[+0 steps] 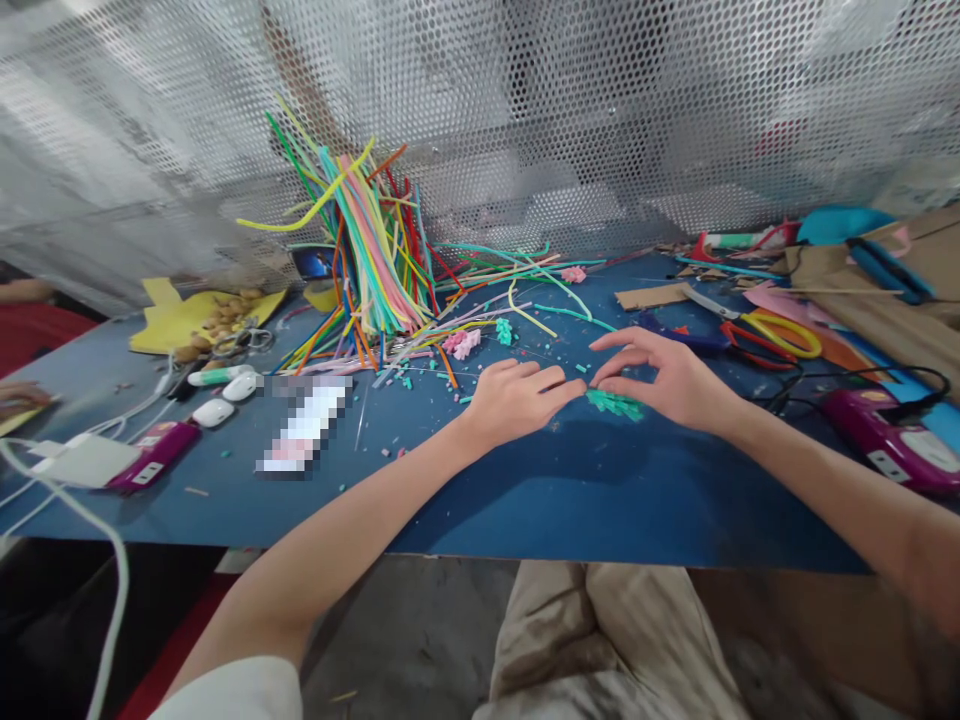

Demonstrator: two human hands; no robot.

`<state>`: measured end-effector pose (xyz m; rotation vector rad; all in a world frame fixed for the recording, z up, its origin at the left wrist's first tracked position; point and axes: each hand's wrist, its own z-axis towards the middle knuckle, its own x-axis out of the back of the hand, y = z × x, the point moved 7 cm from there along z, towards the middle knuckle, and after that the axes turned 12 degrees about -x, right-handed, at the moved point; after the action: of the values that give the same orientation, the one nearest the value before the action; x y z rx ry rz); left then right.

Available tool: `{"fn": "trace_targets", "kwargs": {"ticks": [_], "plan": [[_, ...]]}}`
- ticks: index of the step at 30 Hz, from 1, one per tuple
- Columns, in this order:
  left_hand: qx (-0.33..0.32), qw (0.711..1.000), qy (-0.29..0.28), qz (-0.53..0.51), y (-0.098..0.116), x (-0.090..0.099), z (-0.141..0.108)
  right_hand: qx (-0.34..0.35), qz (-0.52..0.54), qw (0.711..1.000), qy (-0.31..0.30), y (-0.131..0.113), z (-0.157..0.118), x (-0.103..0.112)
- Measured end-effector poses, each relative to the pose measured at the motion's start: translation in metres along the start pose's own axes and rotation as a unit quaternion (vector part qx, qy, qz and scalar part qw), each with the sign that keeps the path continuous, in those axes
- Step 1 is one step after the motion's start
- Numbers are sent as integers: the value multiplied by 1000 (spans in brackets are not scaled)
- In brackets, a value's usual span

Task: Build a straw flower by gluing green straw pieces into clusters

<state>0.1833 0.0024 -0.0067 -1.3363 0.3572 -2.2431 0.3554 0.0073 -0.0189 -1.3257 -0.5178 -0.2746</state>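
Note:
My left hand (521, 398) is closed, its thumb and index finger pinched together at the near end of a spiky green cluster of small cut pieces (615, 403). From the other side my right hand (671, 380) meets it, thumb and a fingertip pressed close together at the same end while another finger arches above. What exactly lies between the fingertips is too small to see. Beyond my left hand sit a teal cluster (505, 331) and a pink cluster (463, 344). Small cut bits are scattered about the blue table (570, 500).
A tall bundle of colourful fuzzy stems (375, 250) stands behind to the left. Scissors (780, 333) and a purple power strip (892, 435) lie at right. At left are another purple power strip (154, 455), cables and a yellow sheet (176, 320). Another person's hand (22, 395) shows far left.

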Motion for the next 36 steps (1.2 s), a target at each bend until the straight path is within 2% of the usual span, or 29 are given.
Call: {"fn": "trace_targets", "kwargs": {"ticks": [7, 13, 18, 23, 30, 36], "plan": [[-2, 1000, -12, -20, 1, -4, 0, 9, -64, 998, -17, 2, 1, -5], [-19, 1000, -6, 18, 4, -6, -1, 0, -66, 998, -11, 6, 2, -5], [-7, 1000, -10, -6, 4, -8, 1, 1, -62, 998, 0, 8, 3, -3], [5, 1000, -7, -30, 2, -6, 2, 1, -58, 998, 37, 11, 6, 7], [22, 998, 3, -59, -3, -12, -2, 36, -126, 980, 149, 6, 4, 31], [70, 994, -37, -76, -7, -22, -6, 61, -146, 973, 170, 0, 0, 28]]}}
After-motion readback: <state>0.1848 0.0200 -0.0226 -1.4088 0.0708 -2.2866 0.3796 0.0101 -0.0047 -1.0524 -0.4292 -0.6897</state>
